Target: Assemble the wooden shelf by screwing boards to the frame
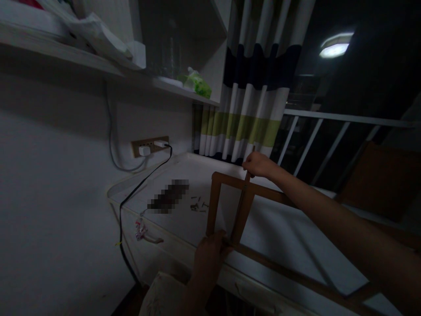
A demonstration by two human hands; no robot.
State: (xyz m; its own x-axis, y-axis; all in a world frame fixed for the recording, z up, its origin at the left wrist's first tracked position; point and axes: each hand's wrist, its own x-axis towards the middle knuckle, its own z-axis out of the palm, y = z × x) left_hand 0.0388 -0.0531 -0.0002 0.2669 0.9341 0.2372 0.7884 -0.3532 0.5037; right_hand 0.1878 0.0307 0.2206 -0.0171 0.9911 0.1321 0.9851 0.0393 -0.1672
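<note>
A brown wooden frame (pixel 214 202) lies flat on the white table (pixel 184 219). My left hand (pixel 209 259) grips the frame's near rail where a cross slat (pixel 242 210) meets it. My right hand (pixel 258 165) is closed on the far end of that slat, at the far rail, with a thin stick poking up above the fingers. Several small screws (pixel 198 205) lie on the table just left of the frame. The room is dim.
A blurred dark object (pixel 168 196) lies left of the screws. A black cable (pixel 144 182) runs from a wall socket (pixel 149 145) over the table edge. Shelves (pixel 98 61) hang above; a striped curtain (pixel 253 101) and white railing (pixel 329 118) stand behind.
</note>
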